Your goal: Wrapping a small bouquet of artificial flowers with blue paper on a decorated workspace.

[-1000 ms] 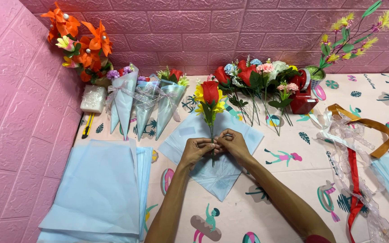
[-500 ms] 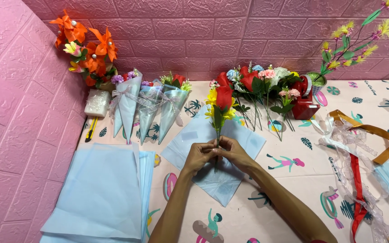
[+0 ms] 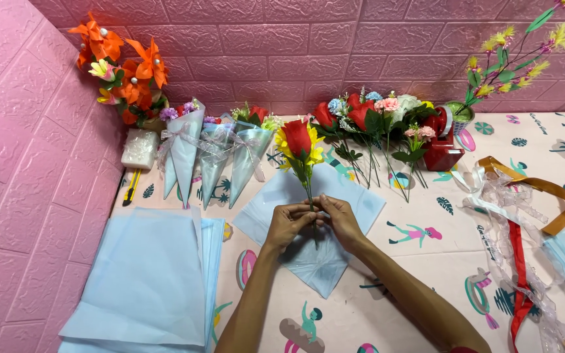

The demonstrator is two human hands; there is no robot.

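Observation:
Both hands meet over a light blue paper sheet (image 3: 354, 196) laid like a diamond on the patterned tablecloth (image 3: 426, 274). My left hand (image 3: 289, 222) and my right hand (image 3: 339, 219) pinch the thin green stems of a small bunch of artificial flowers (image 3: 299, 145): a red rose with yellow blooms and green leaves. The bunch stands upright, its heads pointing toward the wall. The stem ends poke out below my fingers onto the paper.
A stack of blue paper sheets (image 3: 148, 281) lies at the left. Three wrapped cone bouquets (image 3: 214, 153) lean by the pink wall, with loose flowers (image 3: 374, 117) and a red tape dispenser (image 3: 443, 153) behind. Ribbons (image 3: 518, 222) trail at the right. Orange flowers (image 3: 122, 65) stand in the corner.
The bunch has been lifted slightly and straightened between my hands; the view has shifted a little, with my hands staying over the paper sheet.

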